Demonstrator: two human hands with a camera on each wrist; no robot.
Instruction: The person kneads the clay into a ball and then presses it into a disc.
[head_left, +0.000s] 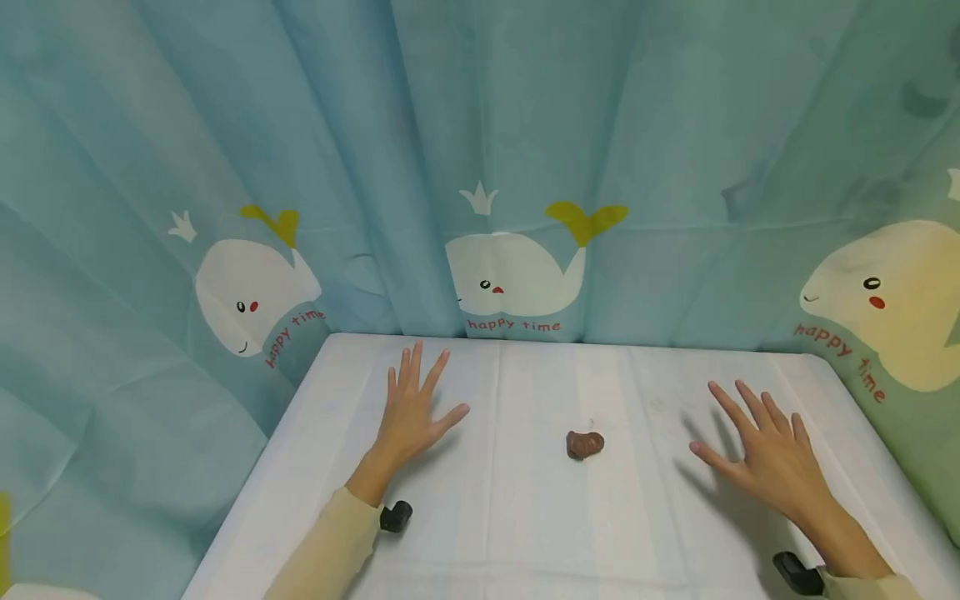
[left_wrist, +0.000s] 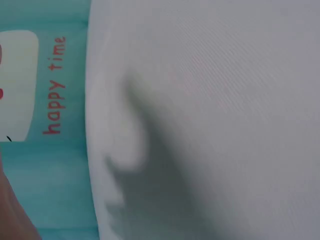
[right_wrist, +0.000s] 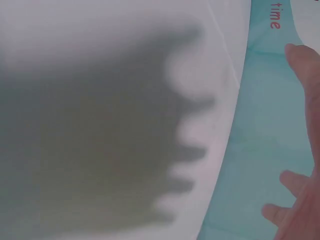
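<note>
Brown lump (head_left: 584, 445): head view only. Left hand (head_left: 411, 417) at its nine o'clock, right hand (head_left: 776, 460) at three; both spread wide. Wrist views: shadows (right_wrist: 115, 135) on table (head_left: 517, 517).

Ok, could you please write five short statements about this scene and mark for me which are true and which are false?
1. The left hand and the right hand both have their fingers spread and hold nothing. True.
2. A brown lump lies on the white-covered table, between the hands. True.
3. The left hand is touching the lump. False: neither hand touches it.
4. Whales are printed on the curtain behind the table. True.
5. The person wears black gloves. False: both hands are bare.
</note>
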